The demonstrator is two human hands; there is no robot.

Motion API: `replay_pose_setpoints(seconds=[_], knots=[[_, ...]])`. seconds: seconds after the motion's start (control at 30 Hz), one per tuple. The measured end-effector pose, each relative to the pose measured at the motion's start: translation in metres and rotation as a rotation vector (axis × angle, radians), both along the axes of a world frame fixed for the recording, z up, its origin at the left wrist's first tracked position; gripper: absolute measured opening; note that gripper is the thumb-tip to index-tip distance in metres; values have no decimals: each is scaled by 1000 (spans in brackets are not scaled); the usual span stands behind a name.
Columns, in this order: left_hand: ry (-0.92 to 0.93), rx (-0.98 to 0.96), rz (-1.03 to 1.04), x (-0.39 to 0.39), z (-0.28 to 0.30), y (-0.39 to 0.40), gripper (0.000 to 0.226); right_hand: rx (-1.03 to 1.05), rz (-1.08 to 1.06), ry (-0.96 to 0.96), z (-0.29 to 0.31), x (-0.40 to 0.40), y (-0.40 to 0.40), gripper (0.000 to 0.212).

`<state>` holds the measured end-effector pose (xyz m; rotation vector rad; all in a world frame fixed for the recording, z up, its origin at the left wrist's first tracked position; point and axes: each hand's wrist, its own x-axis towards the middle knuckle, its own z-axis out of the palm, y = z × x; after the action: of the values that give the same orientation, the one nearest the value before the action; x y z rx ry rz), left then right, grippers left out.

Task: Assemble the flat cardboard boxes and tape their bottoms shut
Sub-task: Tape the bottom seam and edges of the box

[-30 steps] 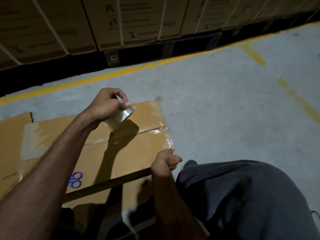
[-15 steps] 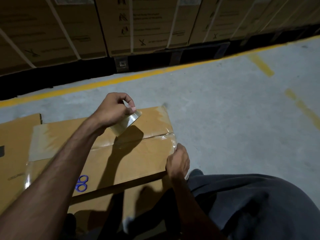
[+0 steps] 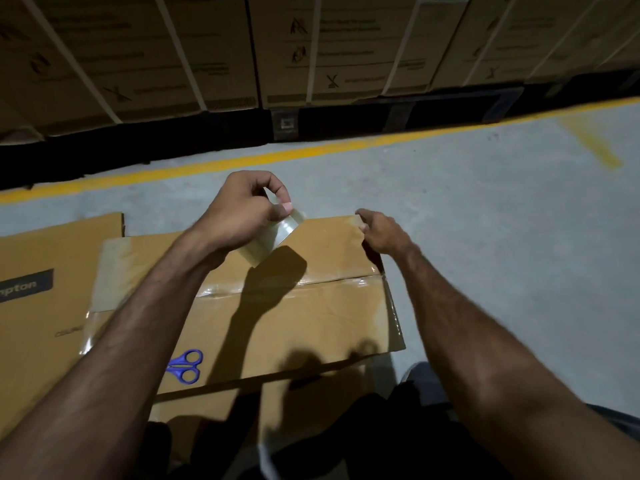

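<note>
**Desk:** What is in frame?

**Photographer:** A cardboard box (image 3: 287,317) on a warehouse floor, bottom flaps folded shut, glossy tape along the centre seam. The left hand (image 3: 242,213) grasps a roll of clear tape (image 3: 273,237) above the box's far flap. The right hand (image 3: 381,233), fingers loosely curled, touches the box's far right corner; whether it pinches a tape end there I cannot tell.

**Desk:** And the step?

**Photographer:** Taping the bottom, by my reading a strip at the right end. Next it needs the tape drawn taut, pressed flat, then cut with the blue scissors (image 3: 185,366) lying on the box's near flap, left of the seam's shadow.
</note>
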<state>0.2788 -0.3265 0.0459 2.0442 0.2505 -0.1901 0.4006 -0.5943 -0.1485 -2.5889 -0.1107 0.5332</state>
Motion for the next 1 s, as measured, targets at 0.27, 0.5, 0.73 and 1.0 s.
replay_pose_setpoints(seconds=[0.27, 0.5, 0.73, 1.0], knots=[[1, 26, 54, -12, 15, 23, 1, -241, 281, -24, 27, 13, 25, 30], [-31, 40, 115, -34, 33, 64, 4, -279, 320, -101, 16, -11, 76, 42], [-55, 39, 157, -56, 46, 103, 8, -137, 379, -254, 25, -65, 143, 40], [-35, 6, 228, -96, 52, 146, 8, 157, 701, -317, 24, -262, 227, 28]])
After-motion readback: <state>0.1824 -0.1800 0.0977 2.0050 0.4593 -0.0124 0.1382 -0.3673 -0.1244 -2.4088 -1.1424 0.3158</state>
